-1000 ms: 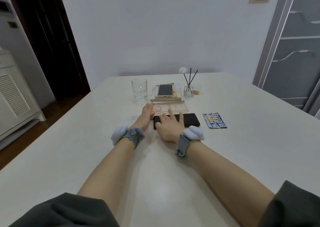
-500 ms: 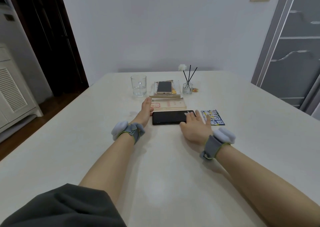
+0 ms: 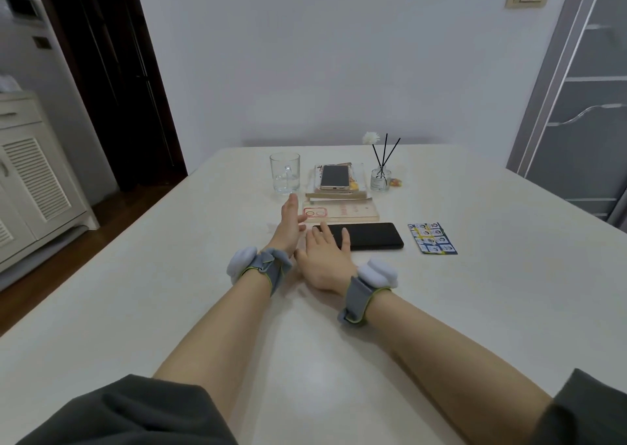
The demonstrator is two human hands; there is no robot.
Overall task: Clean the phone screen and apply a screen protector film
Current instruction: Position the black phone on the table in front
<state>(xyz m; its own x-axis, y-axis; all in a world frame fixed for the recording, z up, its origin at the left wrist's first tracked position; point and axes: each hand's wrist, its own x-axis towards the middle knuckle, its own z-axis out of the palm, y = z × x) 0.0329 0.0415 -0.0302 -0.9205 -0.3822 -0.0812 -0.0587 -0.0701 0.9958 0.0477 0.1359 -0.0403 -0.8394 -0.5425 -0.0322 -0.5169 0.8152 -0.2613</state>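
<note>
Right hand [image 3: 325, 258] lay flat, fingers spread on the phone's [image 3: 366, 236] left end; left hand [image 3: 290, 225] stood edge-on beside it, fingers straight, holding nothing.

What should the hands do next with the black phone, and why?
Probably slide the right hand rightward along the black phone: its flat fingers touch only the left end, the rest of the screen lies bare, and the left hand stands on edge beside that end, perhaps to steady it.

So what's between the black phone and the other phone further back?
Books lie there, the nearest carrying a pink-rimmed clear case, as the head view shows.
</note>
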